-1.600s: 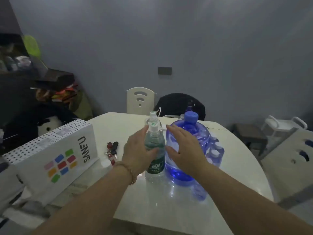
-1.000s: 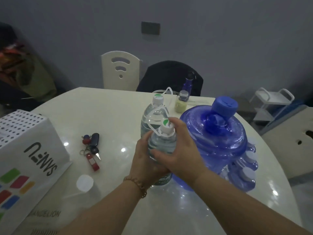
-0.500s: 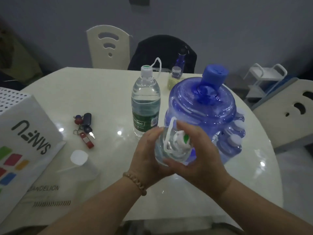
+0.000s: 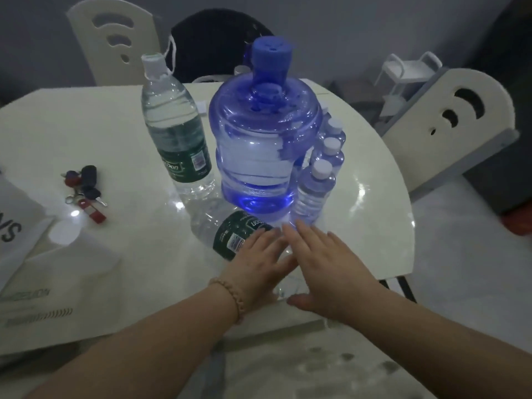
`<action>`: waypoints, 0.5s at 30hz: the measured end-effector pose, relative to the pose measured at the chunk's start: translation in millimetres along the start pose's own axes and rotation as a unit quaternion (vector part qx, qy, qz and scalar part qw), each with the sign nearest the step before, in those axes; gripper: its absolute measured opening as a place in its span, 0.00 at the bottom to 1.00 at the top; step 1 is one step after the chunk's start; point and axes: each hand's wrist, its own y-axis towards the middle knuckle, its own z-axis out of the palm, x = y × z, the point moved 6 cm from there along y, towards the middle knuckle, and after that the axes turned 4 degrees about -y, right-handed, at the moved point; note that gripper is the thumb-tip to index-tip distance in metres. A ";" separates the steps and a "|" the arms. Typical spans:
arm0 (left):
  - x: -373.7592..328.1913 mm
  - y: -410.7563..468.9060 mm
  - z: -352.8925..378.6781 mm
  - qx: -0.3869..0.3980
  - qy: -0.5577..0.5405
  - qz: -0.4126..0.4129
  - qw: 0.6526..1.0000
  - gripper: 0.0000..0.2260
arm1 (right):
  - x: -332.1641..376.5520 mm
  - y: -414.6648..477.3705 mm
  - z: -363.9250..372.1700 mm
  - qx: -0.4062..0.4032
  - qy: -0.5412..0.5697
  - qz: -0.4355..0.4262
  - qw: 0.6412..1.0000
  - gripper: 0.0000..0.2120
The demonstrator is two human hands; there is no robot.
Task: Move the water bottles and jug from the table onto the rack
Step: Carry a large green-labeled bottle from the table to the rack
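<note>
**Bottle now down on its side under your flat hands**

Half a second ago you held the green-label bottle (image 4: 230,228) off the table (image 4: 86,125) in both hands, cap toward you. Now it lies on its side on the table, near the front edge and just in front of the blue jug (image 4: 259,145). Your left hand (image 4: 259,263) rests flat on its label, fingers straight, gripping nothing. Your right hand (image 4: 325,266) lies beside it over the neck end, fingers likewise straight.

The long axis runs diagonally. The base points away and left, toward the standing bottle (image 4: 175,131), and the neck points toward you and right.

The cap and neck are hidden beneath your hands; only a glint of clear plastic shows between them. The small bottles (image 4: 315,191) stand partly behind the jug. The white box (image 4: 11,226) is cut off at the left edge, near the keys (image 4: 85,191).
</note>
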 end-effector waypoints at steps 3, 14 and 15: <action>-7.4 13.7 20.0 0.045 0.009 -0.033 0.998 0.41 | -18.1 0.2 35.4 0.045 0.047 0.041 0.997 0.60; -3.5 24.3 52.5 0.088 0.032 -0.050 0.994 0.43 | -42.7 2.7 80.7 0.005 0.115 0.062 0.991 0.59; 4.2 22.3 45.4 0.079 0.040 -0.032 0.996 0.43 | -43.7 4.4 81.1 0.005 0.100 0.068 0.993 0.59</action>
